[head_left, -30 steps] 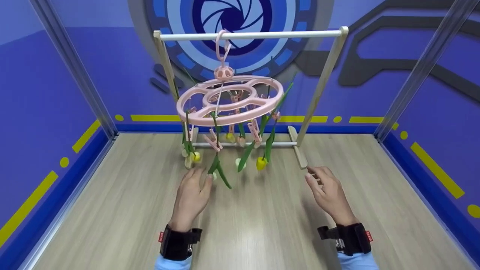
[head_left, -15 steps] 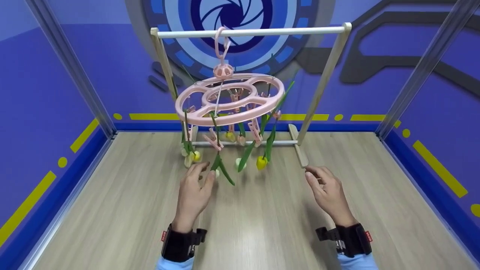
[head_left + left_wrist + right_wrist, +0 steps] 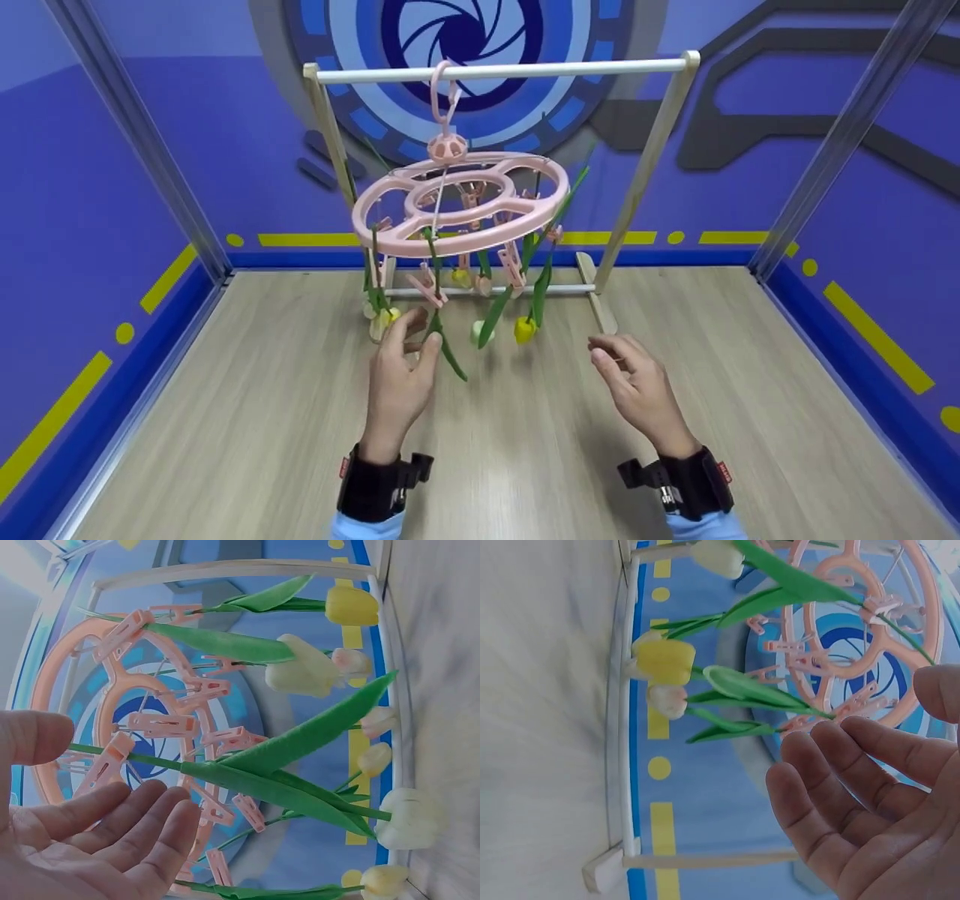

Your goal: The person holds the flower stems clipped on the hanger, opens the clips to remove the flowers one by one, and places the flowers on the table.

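Note:
A pink round clip hanger [image 3: 461, 202] hangs by its hook from the white rail [image 3: 502, 71] of a wooden rack. Several artificial tulips dangle head down from its clips, among them a yellow tulip [image 3: 524, 328] and a pale tulip [image 3: 480, 332]. My left hand [image 3: 412, 341] is raised with relaxed fingers beside a green tulip leaf [image 3: 448, 356]; I cannot tell whether it touches it. In the left wrist view the left hand [image 3: 105, 787] shows an empty palm below the leaf [image 3: 300, 795]. My right hand [image 3: 611, 356] hovers empty to the right of the yellow tulip [image 3: 664, 661], its fingers [image 3: 832, 780] loosely spread.
The rack's wooden foot [image 3: 598, 304] lies just beyond my right hand. Its left upright [image 3: 330, 135] and low crossbar [image 3: 555, 288] stand behind the flowers. Blue walls with yellow stripes enclose the wooden tabletop [image 3: 225, 420] on three sides.
My left hand has lifted and shifted right, closer to the hanging green leaf. My right hand has drifted a little left toward the flowers.

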Available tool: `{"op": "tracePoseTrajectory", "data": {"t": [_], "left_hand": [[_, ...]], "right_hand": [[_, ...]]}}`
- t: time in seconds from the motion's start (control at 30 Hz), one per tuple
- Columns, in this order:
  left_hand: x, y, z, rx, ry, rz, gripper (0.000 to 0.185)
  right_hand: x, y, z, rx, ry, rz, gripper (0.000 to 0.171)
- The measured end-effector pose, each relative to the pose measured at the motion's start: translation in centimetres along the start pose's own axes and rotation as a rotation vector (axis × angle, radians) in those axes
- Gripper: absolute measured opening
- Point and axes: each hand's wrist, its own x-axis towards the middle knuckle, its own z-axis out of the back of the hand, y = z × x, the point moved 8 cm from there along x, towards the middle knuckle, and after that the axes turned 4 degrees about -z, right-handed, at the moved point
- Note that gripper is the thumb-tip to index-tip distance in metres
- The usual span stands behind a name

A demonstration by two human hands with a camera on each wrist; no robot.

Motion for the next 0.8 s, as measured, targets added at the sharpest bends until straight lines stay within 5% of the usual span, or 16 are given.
{"op": "tracePoseTrajectory", "data": {"t": [0.17, 0.57, 0.8], "left_hand": [[0.4, 0.3, -0.2, -0.033, -0.023, 0.002, 0.046], [1.0, 1.1, -1.2, -0.086, 0.05, -0.072, 0.052], [1.1, 1.5, -1.6, -0.071, 0.06, -0.079, 0.05]], "right_hand": [[0.5, 1.0, -1.4, 0.046, 0.026, 0.009, 0.022], [2.2, 3.5, -4.0, 0.195, 0.066, 0.06, 0.023], [4.3, 6.0, -6.0, 0.277, 0.158, 0.081, 0.021]]}}
